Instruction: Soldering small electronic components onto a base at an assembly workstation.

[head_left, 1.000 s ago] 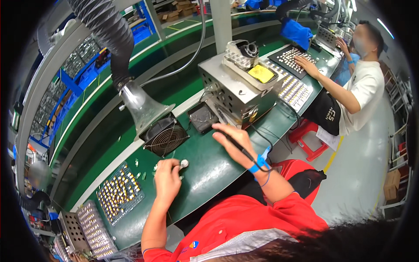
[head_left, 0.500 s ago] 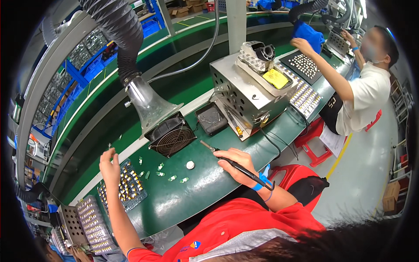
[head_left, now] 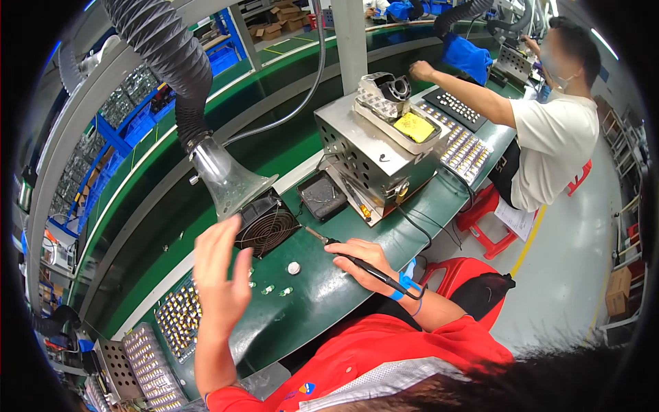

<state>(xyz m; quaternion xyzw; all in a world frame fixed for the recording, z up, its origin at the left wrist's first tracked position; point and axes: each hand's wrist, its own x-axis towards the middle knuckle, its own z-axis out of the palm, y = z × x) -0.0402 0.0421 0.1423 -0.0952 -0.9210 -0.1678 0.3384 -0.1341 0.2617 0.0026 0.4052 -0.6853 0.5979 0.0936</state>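
Observation:
My right hand (head_left: 369, 253) holds a soldering iron (head_left: 382, 276) by its black handle. The iron's metal tip points up and left, over the bench near the fan (head_left: 269, 231). My left hand (head_left: 223, 285) is raised above the green bench, fingers stretched and thumb apart, with nothing visible in it. Beneath and beside it lie several small green-and-white parts (head_left: 286, 292), some hidden by the hand. A small white round piece (head_left: 294, 268) rests between the two hands. Left of my left hand sits a tray of small yellow, white and dark parts (head_left: 180, 314), its right side covered.
A clear fume funnel (head_left: 228, 180) on a ribbed duct hangs above the fan. Behind stand a black tray (head_left: 322, 195) and a perforated metal box (head_left: 374, 154) topped with a yellow sponge (head_left: 414, 127). At right, a co-worker (head_left: 552, 141) reaches across the bench beside red stools (head_left: 489, 237).
My left hand has moved right and up from beside the parts tray, its fingers now spread. The right hand still holds the iron. The co-worker's arm has shifted left.

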